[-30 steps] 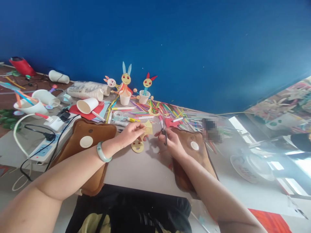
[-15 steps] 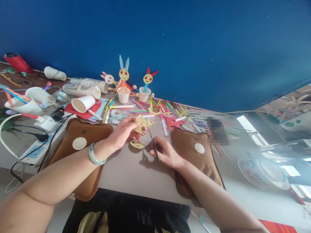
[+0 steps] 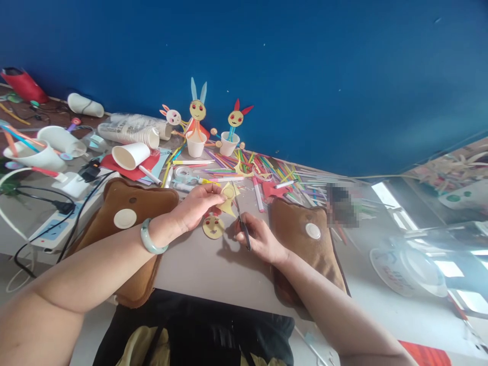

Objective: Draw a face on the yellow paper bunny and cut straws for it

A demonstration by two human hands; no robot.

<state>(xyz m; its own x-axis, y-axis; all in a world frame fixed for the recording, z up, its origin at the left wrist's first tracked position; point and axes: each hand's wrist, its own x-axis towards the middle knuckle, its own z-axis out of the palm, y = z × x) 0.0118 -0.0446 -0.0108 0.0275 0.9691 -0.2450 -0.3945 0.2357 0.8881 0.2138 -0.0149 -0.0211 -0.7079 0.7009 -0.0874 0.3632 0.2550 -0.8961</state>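
My left hand (image 3: 204,202) pinches a scrap of yellow paper (image 3: 229,203) with a circle outlined on it. In my right hand (image 3: 259,235) is a pair of scissors (image 3: 244,231), fingers wrapped round the dark handles. The blades point up, away from me, along the right side of the yellow paper. Whether they are open or closed is too small to tell. Below the paper, a round yellow face cutout (image 3: 213,227) with red eyes lies on the table, between my hands. Its top is partly covered by the paper and my left fingers.
Brown plush cushions (image 3: 110,244) (image 3: 305,259) flank my hands. Behind stand bunny-faced figures in paper cups (image 3: 196,146), amid coloured sticks and markers (image 3: 258,194). At left are a power strip (image 3: 57,231) with cables and tipped cups (image 3: 131,155). A clear plastic bowl (image 3: 419,272) sits at right.
The yellow paper has shifted slightly right and down, its outline tilted differently beside the scissors. The face cutout now shows more fully from above. The whole view has shifted a little.
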